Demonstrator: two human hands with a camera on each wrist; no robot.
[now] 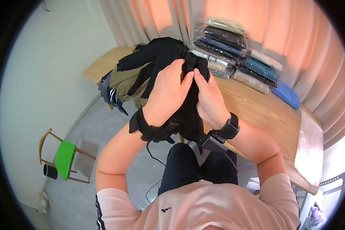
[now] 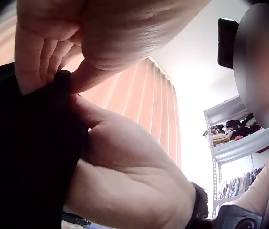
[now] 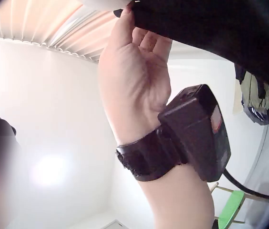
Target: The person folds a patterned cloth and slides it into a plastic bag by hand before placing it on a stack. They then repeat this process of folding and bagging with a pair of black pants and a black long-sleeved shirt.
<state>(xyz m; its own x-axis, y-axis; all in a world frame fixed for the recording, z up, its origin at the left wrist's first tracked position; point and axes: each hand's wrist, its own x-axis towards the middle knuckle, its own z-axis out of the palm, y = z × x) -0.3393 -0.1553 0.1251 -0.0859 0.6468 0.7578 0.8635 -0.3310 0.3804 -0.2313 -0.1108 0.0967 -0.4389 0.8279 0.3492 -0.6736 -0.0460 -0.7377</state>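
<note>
Both hands hold a black garment up in front of the body, and its cloth hangs down between the forearms. My left hand pinches its top edge, thumb toward the other hand. Right beside it, my right hand grips the same edge, the two thumb tips almost meeting. In the left wrist view the black cloth fills the left side, with fingers curled over its edge. The right wrist view shows the left hand under the cloth. Behind lies a heap of black and olive clothes.
Folded garments in clear plastic bags are stacked along the back of the wooden table. A blue package lies at the stack's right end. On the floor at left stands a chair with a green seat.
</note>
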